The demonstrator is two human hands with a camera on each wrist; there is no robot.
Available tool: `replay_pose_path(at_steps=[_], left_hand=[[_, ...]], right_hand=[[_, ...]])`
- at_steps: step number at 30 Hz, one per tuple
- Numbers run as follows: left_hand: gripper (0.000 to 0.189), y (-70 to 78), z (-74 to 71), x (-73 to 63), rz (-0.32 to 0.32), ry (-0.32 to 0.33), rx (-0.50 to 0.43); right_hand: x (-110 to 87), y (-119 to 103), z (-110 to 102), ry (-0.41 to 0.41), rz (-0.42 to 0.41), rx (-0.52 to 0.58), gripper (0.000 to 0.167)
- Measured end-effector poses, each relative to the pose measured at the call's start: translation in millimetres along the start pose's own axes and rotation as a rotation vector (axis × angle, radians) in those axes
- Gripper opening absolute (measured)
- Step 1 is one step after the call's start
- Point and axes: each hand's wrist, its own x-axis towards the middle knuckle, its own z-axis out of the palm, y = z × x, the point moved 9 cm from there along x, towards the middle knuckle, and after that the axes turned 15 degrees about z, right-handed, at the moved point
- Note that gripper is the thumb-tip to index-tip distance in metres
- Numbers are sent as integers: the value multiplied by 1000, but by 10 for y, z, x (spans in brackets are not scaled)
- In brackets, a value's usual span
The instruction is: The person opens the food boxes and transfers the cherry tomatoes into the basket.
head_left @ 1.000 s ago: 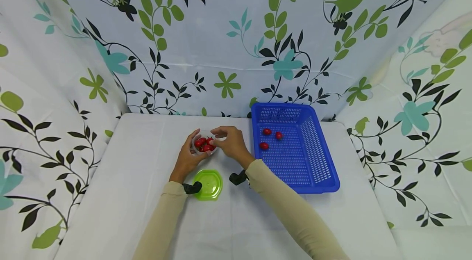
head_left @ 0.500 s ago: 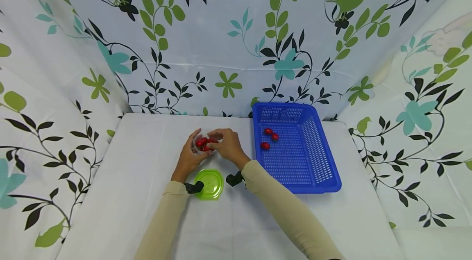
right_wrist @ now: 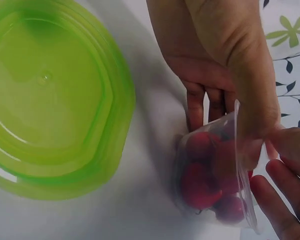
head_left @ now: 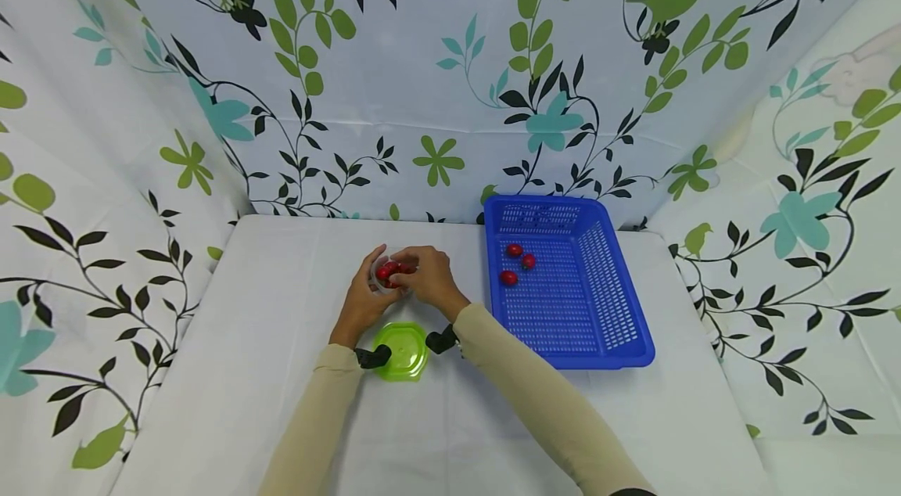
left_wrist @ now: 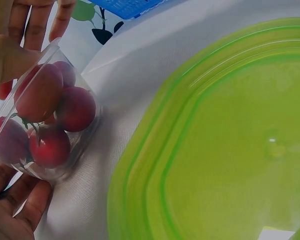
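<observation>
My left hand grips a small clear plastic container from its left side, the fingers round its wall. Several red cherry tomatoes lie in it, some with green stems. With thumb and fingers at the container's mouth, my right hand pinches a cherry tomato, largely hidden behind the fingers. The right wrist view shows the right thumb reaching in past the rim. Just in front, between both wrists, a translucent green lid lies on the table.
To the right stands a blue perforated plastic basket. Inside are three cherry tomatoes towards its back left. A white cloth covers the table. Behind it hangs a leaf-patterned curtain.
My right hand has moved slightly left and deeper over the container, its fingers closing on a tomato. One tomato in the basket has rolled a little. My left hand keeps its hold.
</observation>
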Motion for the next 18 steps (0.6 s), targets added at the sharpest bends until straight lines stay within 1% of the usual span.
replay_pose_path(at_steps=[4,9,13,18], left_hand=[[95,-8,-6,0,-5,4,-13],[93,-42,-10,-2,-13,-4,17],[91,-50,-10,3,-7,-5,30],[89,-39,-13,9,2,-2,30]], right_hand=[[4,-39,32,22,-17,-50,36],[15,-64,82,34,-10,-93,36],[37,-69,127,50,-5,-144,34],[54,-89,177,53,-10,-163,32]])
